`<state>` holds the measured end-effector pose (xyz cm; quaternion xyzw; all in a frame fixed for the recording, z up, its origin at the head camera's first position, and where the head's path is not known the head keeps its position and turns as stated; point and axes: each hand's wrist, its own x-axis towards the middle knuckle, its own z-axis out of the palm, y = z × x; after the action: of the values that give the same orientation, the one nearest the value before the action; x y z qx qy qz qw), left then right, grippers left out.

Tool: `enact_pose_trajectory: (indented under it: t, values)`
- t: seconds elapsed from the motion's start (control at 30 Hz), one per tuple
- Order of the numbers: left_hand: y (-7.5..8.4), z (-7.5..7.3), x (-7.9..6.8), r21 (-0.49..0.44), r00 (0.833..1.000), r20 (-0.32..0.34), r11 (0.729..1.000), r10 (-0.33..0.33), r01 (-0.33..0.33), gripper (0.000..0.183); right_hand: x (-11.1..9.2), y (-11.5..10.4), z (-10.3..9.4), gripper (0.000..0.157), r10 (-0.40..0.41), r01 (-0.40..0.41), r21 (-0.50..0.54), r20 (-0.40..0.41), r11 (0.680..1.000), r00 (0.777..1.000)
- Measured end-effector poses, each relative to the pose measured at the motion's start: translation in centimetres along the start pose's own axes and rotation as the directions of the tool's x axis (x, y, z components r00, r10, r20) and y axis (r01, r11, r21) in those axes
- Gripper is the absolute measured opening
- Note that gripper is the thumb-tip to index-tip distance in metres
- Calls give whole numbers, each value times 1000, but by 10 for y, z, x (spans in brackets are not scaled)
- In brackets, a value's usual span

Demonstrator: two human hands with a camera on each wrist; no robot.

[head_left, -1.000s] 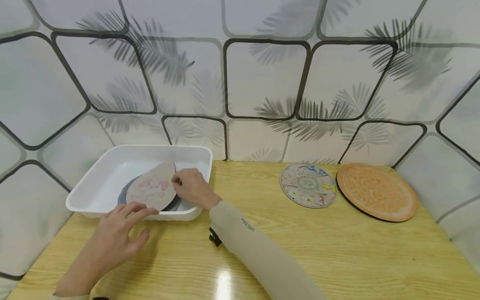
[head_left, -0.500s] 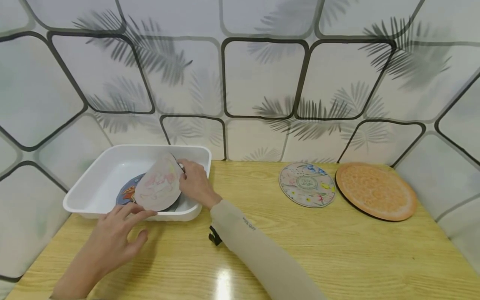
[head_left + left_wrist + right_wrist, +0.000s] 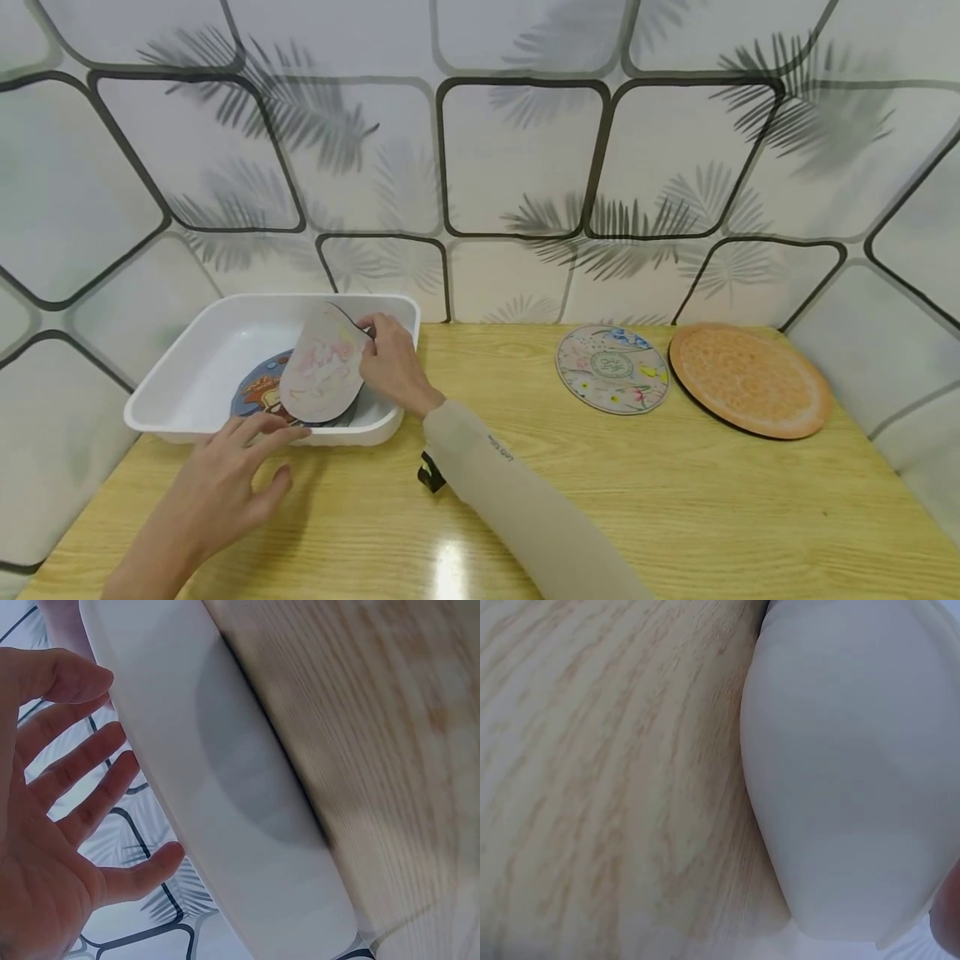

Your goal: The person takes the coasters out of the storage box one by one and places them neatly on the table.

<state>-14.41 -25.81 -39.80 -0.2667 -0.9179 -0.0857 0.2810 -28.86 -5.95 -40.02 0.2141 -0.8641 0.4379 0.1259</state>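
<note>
In the head view my right hand (image 3: 392, 360) pinches the right edge of a pale round mouse pad (image 3: 322, 371) with a pink print, inside a white plastic tray (image 3: 176, 379). The pad bends upward on that side, and its dark underside shows along the edge. Beneath it lies a blue round pad (image 3: 258, 385) with a brown and orange picture, partly covered. My left hand (image 3: 228, 483) lies at the tray's front rim, fingers spread and relaxed. The left wrist view shows those fingertips (image 3: 112, 735) along the rim. Only a fingertip of the right hand enters the right wrist view.
On the wooden table (image 3: 712, 517), a floral round pad (image 3: 615, 371) lies right of the tray. Beside it is a larger orange round pad (image 3: 750, 379) with a dark edge, close to the right wall. A patterned wall (image 3: 525, 158) stands behind the tray and pads.
My right hand has taken the pink-printed pad's edge, lifting and bending it to the right. More of the blue pad beneath is uncovered. The left hand has stayed at the rim.
</note>
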Motion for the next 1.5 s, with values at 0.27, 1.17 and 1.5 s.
enact_pose_trajectory:
  t: [0.27, 1.17, 1.5]
  values:
    - [0, 0, 0, 6, 1000, 6, 1000, -13, 13, 42, 0, 1, -2, 33, 40, -36, 173, -20, 984, 999]
    - [2, -1, 0, 4, 999, 21, 999, -38, 38, 42, 5, -2, -15, 33, 408, -270, 783, 23, 561, 913]
    - [2, -1, -2, 4, 999, 11, 999, -35, 35, 42, -5, -9, -34, 34, 417, -281, 791, 36, 544, 908]
